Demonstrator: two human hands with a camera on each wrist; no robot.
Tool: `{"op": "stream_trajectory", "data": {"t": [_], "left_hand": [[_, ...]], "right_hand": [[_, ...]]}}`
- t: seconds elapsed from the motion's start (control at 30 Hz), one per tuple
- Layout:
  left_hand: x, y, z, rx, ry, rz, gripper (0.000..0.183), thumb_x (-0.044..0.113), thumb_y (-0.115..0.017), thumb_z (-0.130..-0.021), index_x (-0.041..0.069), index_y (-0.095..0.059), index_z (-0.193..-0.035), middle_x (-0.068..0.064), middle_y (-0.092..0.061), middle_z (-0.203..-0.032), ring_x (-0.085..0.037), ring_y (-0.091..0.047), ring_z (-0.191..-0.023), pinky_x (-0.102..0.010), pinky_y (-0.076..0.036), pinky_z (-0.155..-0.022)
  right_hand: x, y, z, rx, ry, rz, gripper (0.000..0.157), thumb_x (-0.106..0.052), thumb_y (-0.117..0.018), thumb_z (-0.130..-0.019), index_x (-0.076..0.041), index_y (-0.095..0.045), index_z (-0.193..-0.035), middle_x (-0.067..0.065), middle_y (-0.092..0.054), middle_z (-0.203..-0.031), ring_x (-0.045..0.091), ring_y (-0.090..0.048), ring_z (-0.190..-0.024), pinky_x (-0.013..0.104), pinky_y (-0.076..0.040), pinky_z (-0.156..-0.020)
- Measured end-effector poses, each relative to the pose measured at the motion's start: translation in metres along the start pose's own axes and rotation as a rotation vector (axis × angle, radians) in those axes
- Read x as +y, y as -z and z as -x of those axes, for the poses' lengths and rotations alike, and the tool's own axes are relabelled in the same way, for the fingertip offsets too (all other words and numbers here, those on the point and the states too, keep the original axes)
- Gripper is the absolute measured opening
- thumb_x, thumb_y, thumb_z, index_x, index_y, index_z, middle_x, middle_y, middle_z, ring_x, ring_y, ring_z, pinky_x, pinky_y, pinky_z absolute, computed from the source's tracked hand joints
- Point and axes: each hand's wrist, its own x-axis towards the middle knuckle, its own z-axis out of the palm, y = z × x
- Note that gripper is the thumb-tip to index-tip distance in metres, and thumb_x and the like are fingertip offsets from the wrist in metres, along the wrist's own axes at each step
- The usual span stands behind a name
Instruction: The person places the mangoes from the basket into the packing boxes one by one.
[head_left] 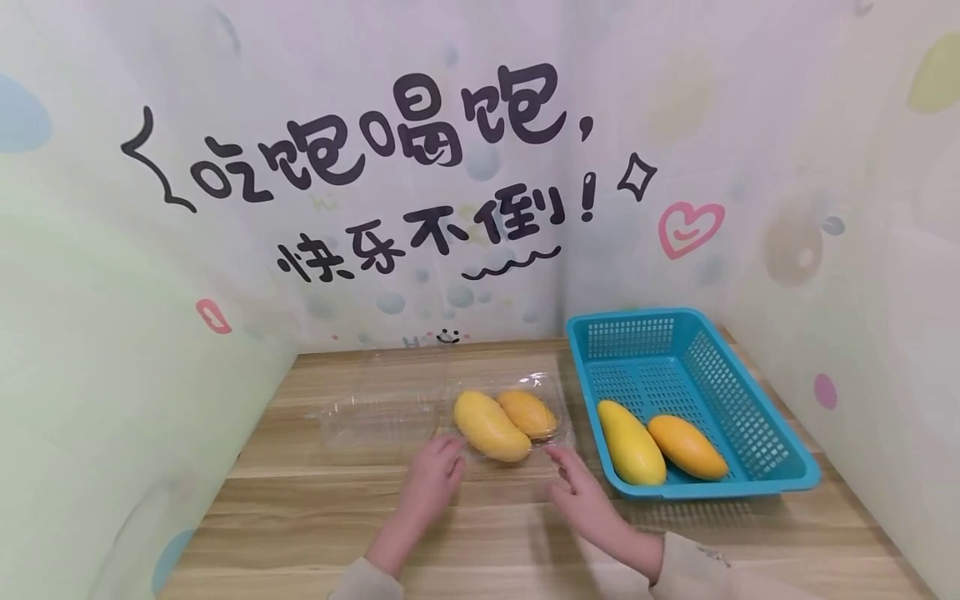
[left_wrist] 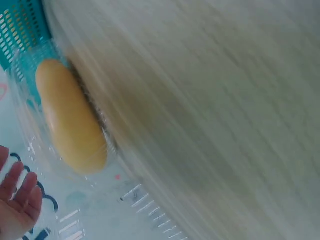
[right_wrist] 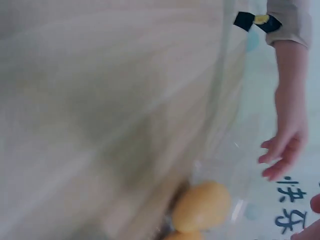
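Two yellow mangoes sit in the right half of a clear plastic clamshell box (head_left: 375, 419), the larger mango (head_left: 489, 425) partly in front of the smaller mango (head_left: 531, 415). The box's other half lies unfolded to the left. Just left of the larger mango's near end is my left hand (head_left: 432, 477), fingers loosely bent and holding nothing. My right hand (head_left: 581, 496) hovers by the box's near right corner, fingers spread apart and nothing in them. In the right wrist view, the left hand (right_wrist: 286, 142) appears beside the box; whether either hand touches the plastic is unclear.
A blue perforated basket (head_left: 750, 400) stands to the right, holding a long yellow mango (head_left: 632, 446) and an orange-yellow mango (head_left: 687, 447) at its near end. Printed walls enclose the wood-grain table (head_left: 480, 542) at the back and sides.
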Motion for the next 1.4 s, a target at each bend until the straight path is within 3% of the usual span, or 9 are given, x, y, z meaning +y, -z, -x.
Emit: {"op": "stream_trajectory", "data": {"t": [0.07,0.13,0.27,0.37,0.47,0.57,0.73,1.0,1.4], "left_hand": [[0.000,-0.005,-0.001,-0.042,-0.141,-0.064,0.027,0.006,-0.069,-0.073,0.010,-0.068,-0.100,-0.008,-0.064,-0.105,-0.026,-0.059,-0.096,-0.041,-0.049,-0.083],[0.002,-0.011,0.000,-0.124,-0.238,-0.126,0.030,0.010,-0.068,-0.075,0.014,-0.068,-0.104,-0.006,-0.062,-0.115,-0.028,-0.056,-0.105,-0.044,-0.045,-0.090],[0.007,-0.019,0.001,-0.309,-0.299,-0.249,0.038,0.021,-0.062,-0.082,0.017,-0.060,-0.120,-0.002,-0.050,-0.133,-0.033,-0.043,-0.123,-0.048,-0.036,-0.100],[0.011,-0.022,0.000,-0.410,-0.289,-0.319,0.047,0.026,-0.059,-0.085,0.014,-0.051,-0.130,-0.003,-0.040,-0.142,-0.035,-0.033,-0.130,-0.050,-0.030,-0.104],[0.013,-0.024,-0.001,-0.475,-0.279,-0.366,0.057,0.029,-0.058,-0.085,0.010,-0.042,-0.137,-0.006,-0.031,-0.147,-0.036,-0.026,-0.134,-0.050,-0.026,-0.107],[0.012,-0.028,-0.005,-0.507,-0.251,-0.364,0.064,0.031,-0.060,-0.084,0.006,-0.037,-0.139,-0.010,-0.024,-0.149,-0.037,-0.022,-0.135,-0.049,-0.023,-0.108],[0.007,-0.038,-0.018,-0.527,-0.169,-0.352,0.071,0.032,-0.063,-0.082,-0.002,-0.034,-0.138,-0.018,-0.020,-0.149,-0.040,-0.018,-0.135,-0.048,-0.030,-0.105],[0.008,-0.052,-0.051,-0.550,-0.109,-0.435,0.071,0.038,-0.062,-0.082,0.002,-0.037,-0.138,-0.013,-0.025,-0.148,-0.035,-0.024,-0.134,-0.046,-0.037,-0.100],[-0.004,-0.067,-0.089,-0.611,0.025,-0.352,0.071,0.021,-0.064,-0.079,0.001,-0.033,-0.140,-0.013,-0.020,-0.150,-0.036,-0.017,-0.136,-0.050,-0.035,-0.101]], "right_hand": [[-0.006,0.011,0.000,-0.032,0.073,0.099,0.045,-0.004,-0.053,-0.086,0.000,-0.043,-0.130,0.017,-0.042,-0.134,0.034,-0.041,-0.121,0.047,-0.041,-0.095],[-0.011,0.022,-0.001,-0.068,0.140,0.197,0.045,-0.008,-0.055,-0.087,-0.002,-0.043,-0.131,0.016,-0.039,-0.137,0.031,-0.046,-0.116,0.043,-0.045,-0.090],[-0.012,0.042,-0.007,-0.081,0.287,0.429,0.048,-0.016,-0.059,-0.088,0.000,-0.044,-0.130,0.018,-0.035,-0.140,0.033,-0.043,-0.119,0.047,-0.042,-0.094],[-0.005,0.056,-0.012,-0.050,0.345,0.579,0.052,-0.019,-0.064,-0.085,0.002,-0.046,-0.128,0.019,-0.037,-0.139,0.036,-0.036,-0.126,0.051,-0.037,-0.098],[0.006,0.069,-0.016,-0.022,0.350,0.669,0.053,-0.020,-0.067,-0.083,0.004,-0.047,-0.126,0.023,-0.039,-0.135,0.039,-0.036,-0.125,0.053,-0.036,-0.098],[0.020,0.080,-0.016,-0.006,0.330,0.725,0.053,-0.021,-0.066,-0.083,0.005,-0.047,-0.125,0.026,-0.039,-0.133,0.043,-0.035,-0.124,0.056,-0.036,-0.097],[0.034,0.093,-0.014,0.003,0.295,0.802,0.053,-0.022,-0.065,-0.084,0.005,-0.047,-0.125,0.026,-0.039,-0.133,0.045,-0.035,-0.122,0.057,-0.037,-0.095],[0.050,0.110,-0.016,0.036,0.257,0.834,0.050,-0.018,-0.065,-0.083,0.007,-0.048,-0.122,0.028,-0.042,-0.128,0.045,-0.037,-0.118,0.058,-0.034,-0.096],[0.064,0.125,-0.024,0.041,0.159,0.793,0.048,-0.019,-0.061,-0.086,0.009,-0.047,-0.123,0.032,-0.043,-0.125,0.050,-0.035,-0.117,0.062,-0.027,-0.096]]}}
